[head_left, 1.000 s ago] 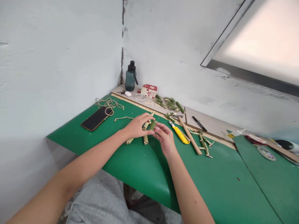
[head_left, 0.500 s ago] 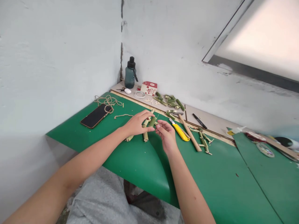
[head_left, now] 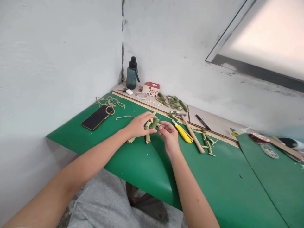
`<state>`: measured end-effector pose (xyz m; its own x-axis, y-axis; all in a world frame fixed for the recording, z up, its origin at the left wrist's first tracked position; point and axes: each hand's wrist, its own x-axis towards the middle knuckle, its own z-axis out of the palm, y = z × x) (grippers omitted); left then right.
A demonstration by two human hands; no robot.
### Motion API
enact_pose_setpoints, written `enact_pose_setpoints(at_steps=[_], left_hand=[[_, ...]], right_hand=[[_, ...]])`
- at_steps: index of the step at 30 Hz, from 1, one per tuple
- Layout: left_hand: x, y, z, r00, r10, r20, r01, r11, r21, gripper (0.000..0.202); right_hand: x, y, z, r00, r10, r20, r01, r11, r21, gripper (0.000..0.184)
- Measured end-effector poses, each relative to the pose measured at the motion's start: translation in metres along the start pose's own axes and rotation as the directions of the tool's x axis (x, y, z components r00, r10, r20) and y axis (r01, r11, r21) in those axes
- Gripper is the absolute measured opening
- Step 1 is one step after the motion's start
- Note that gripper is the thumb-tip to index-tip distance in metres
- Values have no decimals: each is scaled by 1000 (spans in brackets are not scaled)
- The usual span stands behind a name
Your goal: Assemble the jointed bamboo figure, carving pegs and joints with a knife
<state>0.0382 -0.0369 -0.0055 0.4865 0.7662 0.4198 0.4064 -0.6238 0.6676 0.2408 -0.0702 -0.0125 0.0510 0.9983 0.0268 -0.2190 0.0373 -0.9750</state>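
bamboo piece (head_left: 155, 123): short, green, cylindrical, tilted, in left hand (head_left: 139, 124)

The left hand (head_left: 139, 125) covers part of the bamboo piece (head_left: 154, 123), and the string (head_left: 124, 117) drops from sight at that hand. Whether fingertips of the right hand (head_left: 169, 136) pinch anything is too small to tell. Near the back edge of the counter (head_left: 142, 164), the smaller print on the box (head_left: 151, 90) is illegible. The counter's right end, the window (head_left: 268, 38) and both arms (head_left: 87, 167) are cut off.
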Motion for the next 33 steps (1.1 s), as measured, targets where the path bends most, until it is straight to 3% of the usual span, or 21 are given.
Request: enact_pose_setpoints(at_steps=[26, 33], left_hand=[[4, 0, 2, 1000, 17, 25, -18, 999, 48, 49], [3, -3, -3, 1000, -1, -15, 2, 997, 80, 43]], right_hand=[[1, 2, 8, 980, -184, -81, 181, 983, -42, 44], [8, -5, -10, 933, -235, -273, 231, 972, -46, 38]])
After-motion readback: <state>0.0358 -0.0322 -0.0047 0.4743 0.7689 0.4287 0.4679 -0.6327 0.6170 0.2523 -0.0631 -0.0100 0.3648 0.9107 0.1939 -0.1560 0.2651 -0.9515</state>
